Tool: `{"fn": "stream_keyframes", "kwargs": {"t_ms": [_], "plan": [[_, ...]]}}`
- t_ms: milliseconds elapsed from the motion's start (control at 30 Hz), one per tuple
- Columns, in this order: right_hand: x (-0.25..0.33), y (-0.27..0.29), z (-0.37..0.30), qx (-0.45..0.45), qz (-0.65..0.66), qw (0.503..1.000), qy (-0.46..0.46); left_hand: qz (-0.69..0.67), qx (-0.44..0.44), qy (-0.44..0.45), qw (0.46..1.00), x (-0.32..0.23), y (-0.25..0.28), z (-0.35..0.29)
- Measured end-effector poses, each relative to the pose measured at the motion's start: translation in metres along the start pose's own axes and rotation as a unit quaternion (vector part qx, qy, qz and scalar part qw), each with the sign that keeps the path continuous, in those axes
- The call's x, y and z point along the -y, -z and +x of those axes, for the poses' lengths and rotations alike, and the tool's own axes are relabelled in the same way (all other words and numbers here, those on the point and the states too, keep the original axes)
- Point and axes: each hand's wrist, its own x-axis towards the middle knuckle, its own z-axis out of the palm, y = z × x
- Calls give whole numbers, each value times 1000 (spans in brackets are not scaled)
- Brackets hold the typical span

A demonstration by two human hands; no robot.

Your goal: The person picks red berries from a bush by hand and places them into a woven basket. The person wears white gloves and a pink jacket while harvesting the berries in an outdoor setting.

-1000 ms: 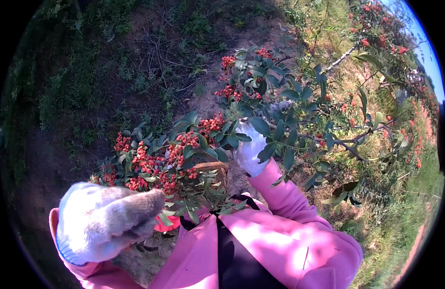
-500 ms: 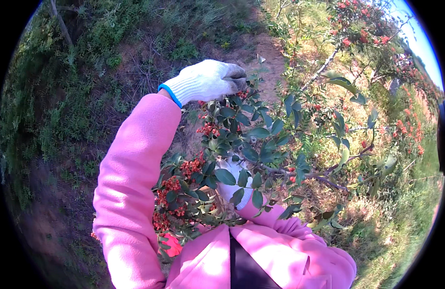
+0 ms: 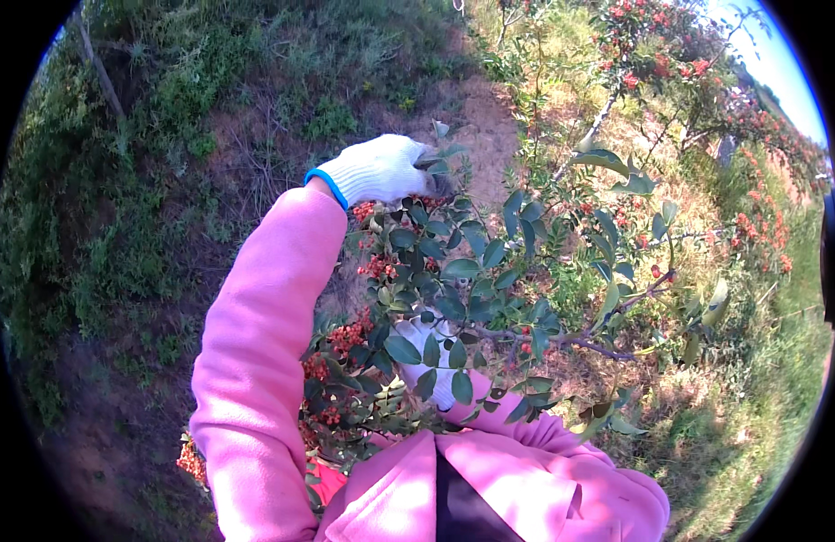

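Up top: my left hand (image 3: 379, 169) in its white glove is closed around the tip of the leafy branch (image 3: 490, 271).
Lower down: my right hand (image 3: 433, 361) sits among the leaves beside the red berries (image 3: 345, 339); I cannot tell its grip.

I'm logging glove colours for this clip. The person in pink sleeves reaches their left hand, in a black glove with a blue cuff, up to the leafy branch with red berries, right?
Not quite: the head view shows the left hand in a white glove, not black. The rest holds: blue cuff, pink sleeve, hand at the top of the leafy branch with red berries.
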Motion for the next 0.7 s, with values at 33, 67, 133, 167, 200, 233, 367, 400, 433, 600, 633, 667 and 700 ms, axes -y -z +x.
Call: {"fn": "stream_keyframes", "kwargs": {"t_ms": [33,67,133,167,200,233,367,400,433,600,633,667,700], "plan": [[-1,0,0,-2,-1,1000,-2,24,11,13,1000,-14,6,-8],[-1,1,1,-4,-2,1000,-4,40,22,10,999,-14,8,-3],[-1,-4,2,1,4,1000,2,66,36,18,997,0,7,3],[-1,-7,1,3,8,1000,7,63,50,12,997,9,5,3],[-2,-5,1,2,4,1000,4,59,73,23,995,10,6,6],[-2,-4,1,1,0,1000,0,55,95,35,993,11,7,9],[-2,-1,2,-5,-10,1000,-6,-42,118,-2,992,14,5,8],[-2,-5,2,-3,-7,1000,-4,-67,109,-12,992,16,4,4],[-3,-7,2,0,-4,1000,-2,-36,125,-1,991,15,6,3],[-2,-7,2,-2,-12,1000,3,19,26,-78,996,30,-2,-1],[-2,-9,2,0,-14,1000,0,55,47,-39,997,19,3,-8],[-2,-10,2,2,-16,1000,-1,91,68,0,994,11,6,-14],[-2,-8,2,2,-20,1000,-1,97,59,-20,993,3,7,-20]]}}
